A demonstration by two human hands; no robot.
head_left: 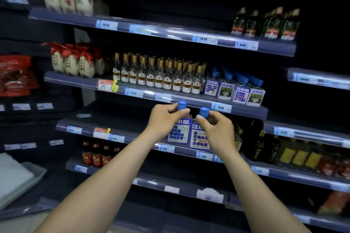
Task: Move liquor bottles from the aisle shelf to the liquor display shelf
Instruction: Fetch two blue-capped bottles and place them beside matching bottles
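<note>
Bottles come first: we hold two small blue-capped liquor bottles, one in each hand, both upright with their long axes vertical; our left hand [162, 117] pinches the left bottle [180, 128] just under its blue cap [182, 105], and our right hand [217, 128] pinches the right bottle [198, 136] the same way under its own cap [204, 112]; both hands are closed on the bottle necks, thumbs toward each other, and the two bottles hang side by side, nearly touching, in front of the third shelf edge [132, 136].

The relation the coming move turns on, as we judge it: the matching blue-labelled bottles [234, 91] stand on the shelf above and to the right of our hands, so the right hand is the nearer one and the bottles would travel up and rightward, kept upright to clear the shelf lip [189, 100]; whether that spot is the goal we cannot say for sure.

Counting outward: two bottles in hand; four blue-labelled ones in the front row above, though blur may hide more behind; about ten gold-capped clear bottles [157, 77] across the front row beside them, with further rows behind; three red-ribboned white jars [73, 62] at that shelf's left end; three dark red-labelled bottles [96, 155] below left.
</note>
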